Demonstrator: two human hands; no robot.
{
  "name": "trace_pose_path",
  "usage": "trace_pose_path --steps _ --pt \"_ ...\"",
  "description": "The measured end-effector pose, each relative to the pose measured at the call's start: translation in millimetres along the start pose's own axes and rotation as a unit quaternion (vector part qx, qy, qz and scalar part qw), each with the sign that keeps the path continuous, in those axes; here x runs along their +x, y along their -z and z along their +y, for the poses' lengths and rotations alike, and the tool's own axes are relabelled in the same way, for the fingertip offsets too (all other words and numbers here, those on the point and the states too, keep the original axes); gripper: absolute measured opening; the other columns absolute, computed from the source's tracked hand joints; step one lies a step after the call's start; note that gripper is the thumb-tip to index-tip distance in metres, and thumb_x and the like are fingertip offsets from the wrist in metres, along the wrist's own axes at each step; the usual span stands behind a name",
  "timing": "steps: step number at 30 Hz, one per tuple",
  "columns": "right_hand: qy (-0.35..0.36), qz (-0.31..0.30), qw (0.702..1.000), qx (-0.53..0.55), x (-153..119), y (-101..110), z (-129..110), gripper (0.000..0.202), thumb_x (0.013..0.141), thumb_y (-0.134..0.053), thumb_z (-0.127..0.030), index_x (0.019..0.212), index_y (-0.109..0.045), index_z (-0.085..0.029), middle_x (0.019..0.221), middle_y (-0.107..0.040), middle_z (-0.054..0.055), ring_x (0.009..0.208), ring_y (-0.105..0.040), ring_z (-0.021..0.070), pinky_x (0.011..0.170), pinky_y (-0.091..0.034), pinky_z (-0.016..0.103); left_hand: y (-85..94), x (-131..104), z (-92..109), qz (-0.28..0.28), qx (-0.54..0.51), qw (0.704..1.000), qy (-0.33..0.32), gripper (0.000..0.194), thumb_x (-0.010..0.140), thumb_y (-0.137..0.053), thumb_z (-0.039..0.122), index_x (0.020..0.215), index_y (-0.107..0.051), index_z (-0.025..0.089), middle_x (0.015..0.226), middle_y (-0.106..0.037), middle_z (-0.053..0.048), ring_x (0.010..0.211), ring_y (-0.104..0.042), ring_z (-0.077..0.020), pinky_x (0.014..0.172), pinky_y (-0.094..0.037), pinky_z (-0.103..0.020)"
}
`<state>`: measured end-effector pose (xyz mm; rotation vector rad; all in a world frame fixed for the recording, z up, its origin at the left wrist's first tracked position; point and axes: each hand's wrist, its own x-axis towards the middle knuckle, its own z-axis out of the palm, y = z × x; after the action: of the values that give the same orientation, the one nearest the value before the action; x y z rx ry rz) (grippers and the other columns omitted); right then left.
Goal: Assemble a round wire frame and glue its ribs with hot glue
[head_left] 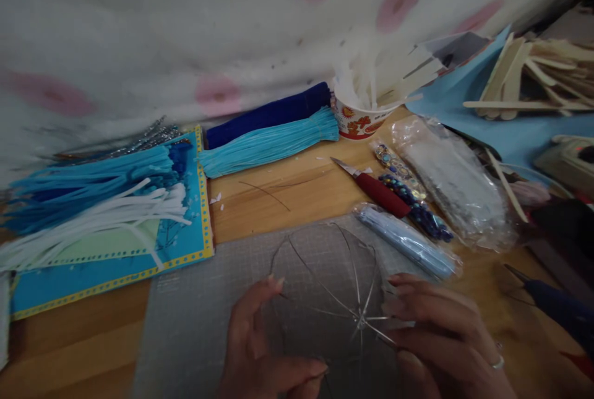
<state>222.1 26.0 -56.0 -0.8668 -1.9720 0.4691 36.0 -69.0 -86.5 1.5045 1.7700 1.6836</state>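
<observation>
Between my two hands is a round wire frame [361,318], with several thin spokes meeting at a silvery hub and a curved wire rim. My left hand [257,343] grips the rim at the left, index fingertip at the upper edge and thumb lower down. At the right, my right hand [440,325] has its fingers closed on the spokes near the hub; a ring is on one finger. Below the frame lies a grey mat [190,306], partly hidden by my hands. Two loose wire pieces [266,193] rest on the wood beyond the mat.
Blue and white pipe cleaners [93,182] lie on a blue board [185,244] at left. Beyond the mat are a light-blue bundle [273,142], a paper cup [362,117] and a red-handled knife [380,192]. Pliers [552,300] and wooden sticks [515,77] are at right.
</observation>
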Motion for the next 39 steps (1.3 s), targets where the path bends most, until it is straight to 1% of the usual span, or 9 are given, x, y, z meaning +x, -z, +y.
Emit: trace_pose_path --steps 5,13,17,21,25,28,32,36,39 --pt "0.007 -0.006 1.000 0.014 -1.1 0.2 0.1 0.009 0.086 -0.061 -0.019 0.087 -0.067 -0.025 0.084 -0.069 0.001 0.091 -0.070 0.0201 0.080 -0.060 0.034 2.2 -0.1 -8.8 -0.012 0.001 0.999 -0.047 0.020 0.083 -0.068 0.023 0.064 -0.068 0.026 0.137 -0.055 0.002 0.125 -0.057 -0.0243 0.106 -0.051 -0.047" --pt "0.021 -0.037 0.999 -0.004 1.0 1.9 0.4 0.008 0.088 -0.059 -0.022 0.085 -0.066 -0.025 0.102 -0.072 0.003 0.109 -0.065 0.0211 0.088 -0.057 0.032 1.3 -2.3 -3.0 -0.003 0.031 0.999 -0.012 0.009 0.075 -0.078 0.028 0.073 -0.070 0.028 0.130 -0.057 0.000 0.125 -0.056 -0.0299 0.106 -0.050 -0.054" --pt "0.019 -0.004 1.000 -0.003 -2.5 -1.5 1.2 0.010 0.090 -0.056 -0.022 0.084 -0.065 -0.025 0.098 -0.072 0.003 0.108 -0.066 0.0215 0.087 -0.057 0.034 1.4 -1.4 -0.5 -0.005 0.038 0.999 -0.008 0.011 0.076 -0.077 0.027 0.070 -0.069 0.030 0.127 -0.059 0.002 0.126 -0.056 -0.0311 0.104 -0.052 -0.054" --pt "0.014 -0.006 1.000 0.002 -6.2 -4.7 2.5 0.010 0.090 -0.056 -0.022 0.087 -0.065 -0.026 0.090 -0.071 0.001 0.099 -0.069 0.0203 0.087 -0.058 0.035 2.3 0.6 -0.1 -0.013 0.027 1.000 -0.005 0.014 0.074 -0.078 0.024 0.066 -0.068 0.029 0.127 -0.058 0.003 0.125 -0.056 -0.0310 0.104 -0.052 -0.054" --pt "0.025 0.023 0.999 -0.007 -6.0 -5.9 1.4 0.011 0.090 -0.055 -0.022 0.086 -0.065 -0.025 0.099 -0.072 0.002 0.108 -0.066 0.0207 0.088 -0.057 0.034 2.0 -0.3 0.7 -0.017 0.018 1.000 0.000 0.018 0.080 -0.071 0.022 0.063 -0.065 0.025 0.132 -0.055 0.004 0.125 -0.055 -0.0262 0.108 -0.048 -0.052" --pt "0.009 -0.012 1.000 -0.019 -3.5 -2.5 -1.5 0.008 0.088 -0.057 -0.021 0.086 -0.064 -0.025 0.108 -0.072 0.002 0.115 -0.063 0.0224 0.091 -0.056 0.035 1.2 -1.6 1.5 -0.019 0.021 1.000 0.004 0.014 0.081 -0.070 0.021 0.068 -0.066 0.025 0.135 -0.053 0.002 0.125 -0.055 -0.0244 0.112 -0.044 -0.050" --pt "0.000 -0.041 0.999 -0.014 -1.8 2.4 -3.1 0.008 0.088 -0.057 -0.021 0.085 -0.063 -0.026 0.108 -0.074 0.001 0.118 -0.062 0.0229 0.091 -0.056 0.036 1.1 -1.3 1.0 -0.015 0.038 0.999 0.005 0.013 0.070 -0.082 0.027 0.069 -0.069 0.028 0.128 -0.057 0.002 0.124 -0.056 -0.0297 0.107 -0.049 -0.052" --pt "-0.009 -0.041 0.999 -0.009 -1.8 0.9 -5.5 0.008 0.089 -0.056 -0.022 0.086 -0.062 -0.027 0.109 -0.074 0.001 0.121 -0.061 0.0241 0.092 -0.057 0.039 1.1 -0.8 -0.4 -0.004 0.033 0.999 0.001 0.014 0.076 -0.077 0.030 0.065 -0.068 0.028 0.125 -0.058 0.002 0.123 -0.057 -0.0298 0.106 -0.049 -0.056" --pt "-0.039 -0.031 0.999 0.003 -0.6 -2.3 -9.8 0.009 0.090 -0.054 -0.025 0.085 -0.061 -0.027 0.115 -0.073 0.003 0.123 -0.060 0.0264 0.093 -0.057 0.042 0.3 -1.3 -0.6 -0.003 0.023 1.000 0.001 0.018 0.082 -0.072 0.028 0.064 -0.067 0.026 0.129 -0.057 0.002 0.125 -0.056 -0.0285 0.107 -0.048 -0.054"
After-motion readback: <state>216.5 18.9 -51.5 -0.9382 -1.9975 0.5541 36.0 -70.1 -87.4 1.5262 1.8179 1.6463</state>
